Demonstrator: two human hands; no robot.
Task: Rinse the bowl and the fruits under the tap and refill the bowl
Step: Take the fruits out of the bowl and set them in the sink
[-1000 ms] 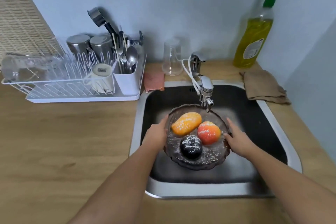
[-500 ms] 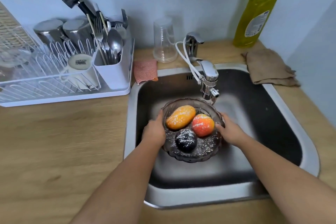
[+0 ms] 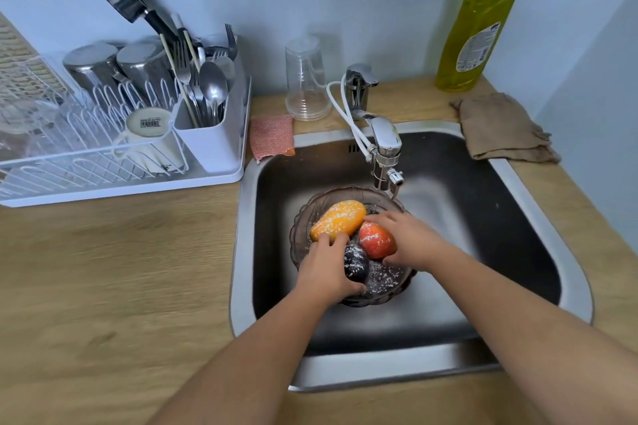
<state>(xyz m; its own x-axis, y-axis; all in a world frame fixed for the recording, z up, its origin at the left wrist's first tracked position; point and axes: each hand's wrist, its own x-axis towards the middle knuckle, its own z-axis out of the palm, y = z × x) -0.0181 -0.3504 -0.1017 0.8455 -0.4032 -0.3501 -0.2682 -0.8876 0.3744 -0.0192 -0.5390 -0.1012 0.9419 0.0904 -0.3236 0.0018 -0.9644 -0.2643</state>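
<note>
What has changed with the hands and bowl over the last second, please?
Both hands let go of the rim of the bowl and moved inward: the left hand now grips the dark fruit, the right hand grips the red fruit. The bowl and orange fruit stay in the sink under the tap.

Dark fruit [image 3: 358, 265] partly hidden under left hand [image 3: 325, 272]; red fruit [image 3: 374, 240] partly under right hand [image 3: 414, 242]; detergent bottle [image 3: 480, 21] cap cropped at top; dish rack [image 3: 103, 162] cropped left, glassware blurred.
</note>
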